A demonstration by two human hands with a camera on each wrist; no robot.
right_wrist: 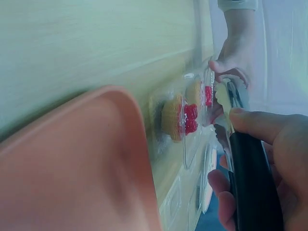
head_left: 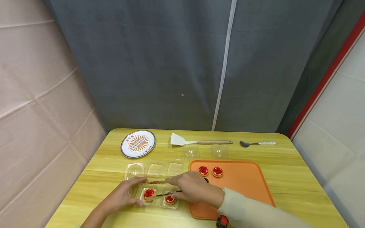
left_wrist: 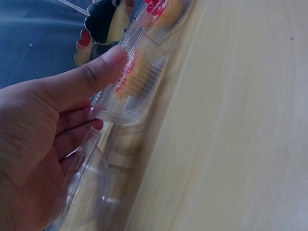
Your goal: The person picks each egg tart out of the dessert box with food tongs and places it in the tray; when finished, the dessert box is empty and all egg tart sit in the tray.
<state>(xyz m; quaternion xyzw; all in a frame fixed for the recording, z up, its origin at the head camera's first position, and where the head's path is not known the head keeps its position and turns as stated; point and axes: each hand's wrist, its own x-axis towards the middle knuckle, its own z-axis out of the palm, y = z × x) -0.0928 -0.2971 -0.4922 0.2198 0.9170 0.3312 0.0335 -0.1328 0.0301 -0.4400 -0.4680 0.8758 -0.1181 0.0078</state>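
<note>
My left hand pinches the edge of a clear plastic box, thumb on its near side and fingers behind. Inside that box sits a small tart with a red topping. A second clear box beside it holds another red-topped tart, partly covered by the tongs in the head view. My right hand grips metal tongs by their black handle. The scalloped tips are spread apart above the two boxes, with nothing between them.
An orange tray to the right carries two more tarts. Clear lids lie behind the boxes, and further clear plastic pieces stand farther back. A patterned plate, a white spatula and a spoon line the far edge.
</note>
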